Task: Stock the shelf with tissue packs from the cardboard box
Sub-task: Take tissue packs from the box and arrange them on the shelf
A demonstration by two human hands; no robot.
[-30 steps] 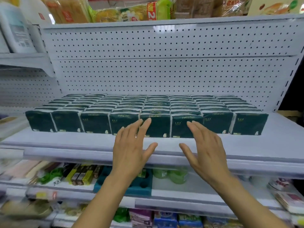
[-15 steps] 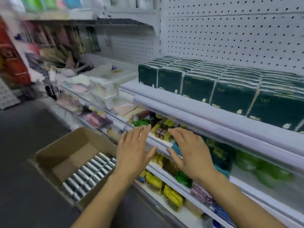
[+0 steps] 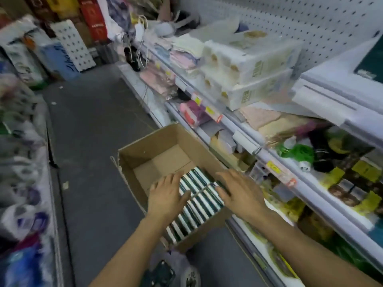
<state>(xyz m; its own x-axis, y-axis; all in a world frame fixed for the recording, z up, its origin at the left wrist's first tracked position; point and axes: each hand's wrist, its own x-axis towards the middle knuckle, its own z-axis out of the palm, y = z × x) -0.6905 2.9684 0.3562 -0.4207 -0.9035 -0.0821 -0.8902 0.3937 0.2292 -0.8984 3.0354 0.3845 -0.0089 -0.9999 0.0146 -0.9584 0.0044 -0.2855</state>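
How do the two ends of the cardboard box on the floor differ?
The near end of the cardboard box holds rows of tissue packs standing on edge; the far end shows bare cardboard bottom. The left hand and right hand hover over the near end; nothing is over the far end. Both ends are open-topped.

A dark grey floor (image 3: 99,141) runs between white pegboard-backed shelving (image 3: 290,23) and stacked bagged goods (image 3: 22,154).
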